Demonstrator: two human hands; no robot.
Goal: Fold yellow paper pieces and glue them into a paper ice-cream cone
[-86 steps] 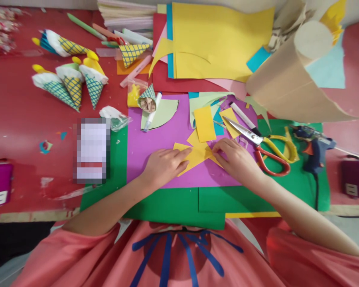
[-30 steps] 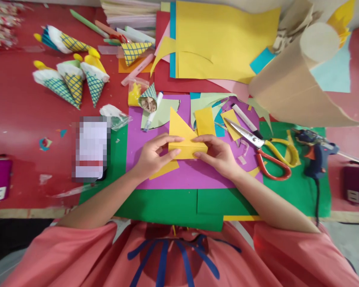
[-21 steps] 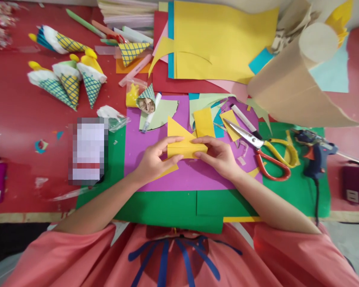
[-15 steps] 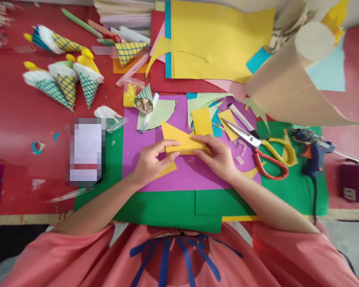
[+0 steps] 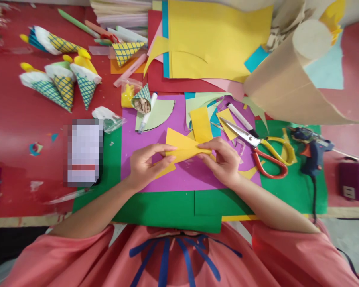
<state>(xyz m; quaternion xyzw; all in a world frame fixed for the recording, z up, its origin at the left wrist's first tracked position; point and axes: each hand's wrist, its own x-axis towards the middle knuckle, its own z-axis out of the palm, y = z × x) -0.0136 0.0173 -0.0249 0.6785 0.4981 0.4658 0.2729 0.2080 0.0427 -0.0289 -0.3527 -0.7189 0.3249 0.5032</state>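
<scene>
A folded piece of yellow paper (image 5: 184,148) is held between both hands, above a purple sheet (image 5: 167,183). My left hand (image 5: 148,164) pinches its left end between thumb and fingers. On its right end, my right hand (image 5: 223,161) has a similar pinch. One corner of the paper points up and left. A yellow rectangle of paper (image 5: 201,123) lies just behind it, and another yellow scrap (image 5: 166,171) shows under my left hand. Scissors (image 5: 254,143) with red and yellow handles lie open to the right of my right hand.
Paper cones with lattice patterns (image 5: 60,85) lie at the left. A glue gun (image 5: 314,153) rests at the right on green sheets (image 5: 287,191). A brown paper roll (image 5: 287,79) stands behind it. Large yellow sheets (image 5: 221,40) lie at the back. A blurred-out object (image 5: 85,153) sits left.
My hands have moved slightly apart, the right one rightward and the left one leftward. The yellow paper between them has tilted, its right end higher. The whole view has shifted slightly.
</scene>
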